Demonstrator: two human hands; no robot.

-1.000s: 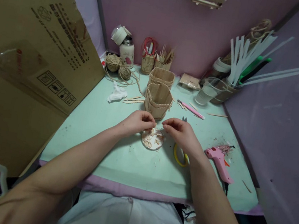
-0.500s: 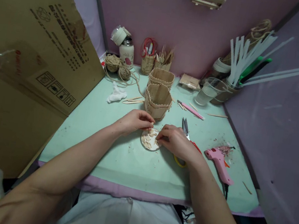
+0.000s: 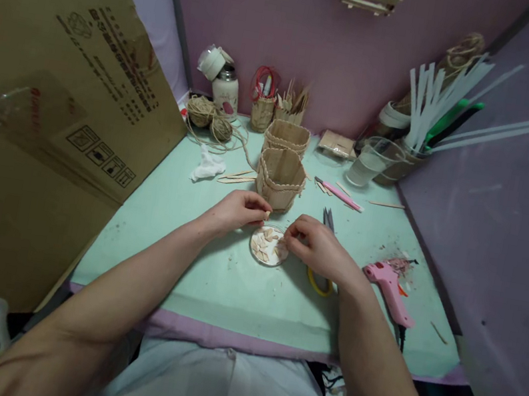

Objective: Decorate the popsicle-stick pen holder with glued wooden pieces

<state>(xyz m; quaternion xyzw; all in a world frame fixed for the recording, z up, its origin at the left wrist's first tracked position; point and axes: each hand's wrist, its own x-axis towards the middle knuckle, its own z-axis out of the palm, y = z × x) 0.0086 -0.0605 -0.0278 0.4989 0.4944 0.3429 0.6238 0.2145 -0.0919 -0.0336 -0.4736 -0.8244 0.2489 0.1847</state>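
Note:
My left hand (image 3: 245, 211) pinches a small pale wood piece (image 3: 268, 215) just above the far rim of a round white dish (image 3: 265, 264). Several small wood chips (image 3: 264, 244) lie in that dish. At its right edge is my right hand (image 3: 312, 241), fingers pinched together; whether anything is between the fingertips is too small to make out. A hexagonal wooden basket (image 3: 279, 180) with a braided rim stands right behind the dish, and a second similar basket (image 3: 287, 134) is behind it. Scissors (image 3: 320, 283) with a yellow handle lie partly under my right hand.
A pink glue gun (image 3: 391, 292) lies at the right, its cord over the front edge. Behind are a pink pen-shaped tool (image 3: 340, 196), a plastic cup of liquid (image 3: 368, 168) and twine balls (image 3: 200, 111). A large cardboard box (image 3: 54, 122) walls the left side.
My right hand has lifted slightly away from the chips in the dish, toward its upper right edge. My left hand has shifted a little to the left with its wood piece.

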